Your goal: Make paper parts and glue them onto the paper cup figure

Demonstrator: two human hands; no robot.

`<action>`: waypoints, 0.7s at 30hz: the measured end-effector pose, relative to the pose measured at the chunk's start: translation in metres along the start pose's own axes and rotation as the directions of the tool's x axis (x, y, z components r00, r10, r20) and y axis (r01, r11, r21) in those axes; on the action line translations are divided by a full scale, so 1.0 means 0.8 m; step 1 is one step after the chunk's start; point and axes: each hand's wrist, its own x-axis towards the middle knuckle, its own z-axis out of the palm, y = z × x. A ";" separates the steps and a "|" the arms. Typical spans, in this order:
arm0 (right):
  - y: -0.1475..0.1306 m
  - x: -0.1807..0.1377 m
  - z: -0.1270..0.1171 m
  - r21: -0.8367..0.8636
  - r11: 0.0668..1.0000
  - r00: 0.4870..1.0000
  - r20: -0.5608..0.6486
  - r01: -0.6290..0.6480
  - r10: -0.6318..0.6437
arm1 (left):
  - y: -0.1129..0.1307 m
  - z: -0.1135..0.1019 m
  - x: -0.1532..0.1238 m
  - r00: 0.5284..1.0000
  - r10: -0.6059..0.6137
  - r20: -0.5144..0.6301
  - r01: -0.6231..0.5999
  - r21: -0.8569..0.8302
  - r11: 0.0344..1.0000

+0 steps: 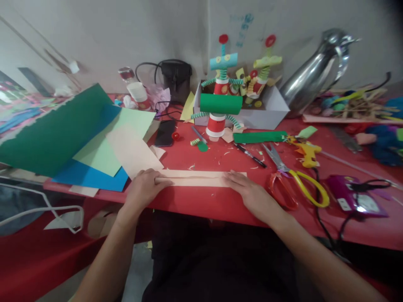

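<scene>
A peach paper strip (195,181), folded along its length, lies across the front of the red table. My left hand (145,185) grips its left end, thumb stretched along the paper and fingers curled. On the right end, my right hand (244,186) rests with its fingers stretched out and lying flat on the strip; its thumb is hard to make out. Just behind the left hand is a peach sheet (134,149), overlapping a light green sheet (103,151) and a blue sheet (94,176). Scissors (292,172) with red and yellow handles lie beyond the right hand.
Behind the strip stands a paper-cup figure (216,126) with a green roll. A white box (267,113) holds more figures. A phone (165,133), marker (250,155), yellow glue gun (307,153), purple device (354,197) and metal jug (315,69) surround the workspace.
</scene>
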 end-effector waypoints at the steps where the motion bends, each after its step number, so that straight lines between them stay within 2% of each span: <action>1: -0.001 0.000 -0.001 -0.008 1.000 1.000 0.006 0.000 0.000 | -0.008 0.001 -0.003 1.000 -0.005 -0.006 0.005 -0.025 1.000; 3: -0.002 0.001 -0.003 -0.023 1.000 1.000 0.020 0.004 -0.004 | -0.013 0.004 -0.011 0.996 -0.050 -0.072 0.046 -0.054 0.997; 5: -0.003 0.002 -0.006 -0.030 1.000 0.999 0.032 0.009 -0.008 | -0.001 0.010 -0.019 0.967 -0.116 -0.226 0.110 -0.036 0.993; 6: -0.004 0.003 -0.007 -0.031 0.999 0.999 0.040 0.010 -0.008 | 0.012 0.015 -0.022 0.938 -0.123 -0.324 0.127 -0.010 0.992; 7: -0.005 0.003 -0.008 -0.032 0.999 0.999 0.047 0.009 -0.007 | 0.029 0.020 -0.024 0.913 -0.094 -0.397 0.113 0.023 0.993; 8: -0.005 0.004 -0.009 -0.031 0.999 0.999 0.054 0.006 -0.005 | 0.049 0.026 -0.024 0.898 -0.018 -0.440 0.045 0.049 0.998; 10: -0.006 0.004 -0.009 -0.030 1.000 0.998 0.057 -0.005 0.006 | 0.088 0.040 -0.022 0.883 0.280 -0.377 -0.274 0.071 0.959; 11: -0.005 0.004 -0.008 -0.027 1.000 0.999 0.053 -0.010 0.011 | 0.105 0.047 -0.021 0.863 0.415 -0.287 -0.416 0.062 0.907; 12: -0.005 0.003 -0.007 -0.025 1.000 0.999 0.049 -0.014 0.015 | 0.118 0.053 -0.020 0.856 0.471 -0.213 -0.474 0.039 0.879; 15: -0.001 0.002 -0.004 -0.019 1.000 0.999 0.044 -0.010 0.011 | 0.129 0.065 -0.021 0.871 0.478 -0.113 -0.482 -0.007 0.876; 18: 0.001 0.002 -0.006 -0.024 1.000 0.999 0.055 0.003 -0.002 | 0.111 0.065 -0.026 0.886 0.443 -0.134 -0.446 0.012 0.895; 21: -0.004 0.006 -0.014 -0.051 0.999 0.998 0.063 0.020 -0.016 | 0.092 0.056 -0.024 0.869 0.461 -0.179 -0.456 0.073 0.887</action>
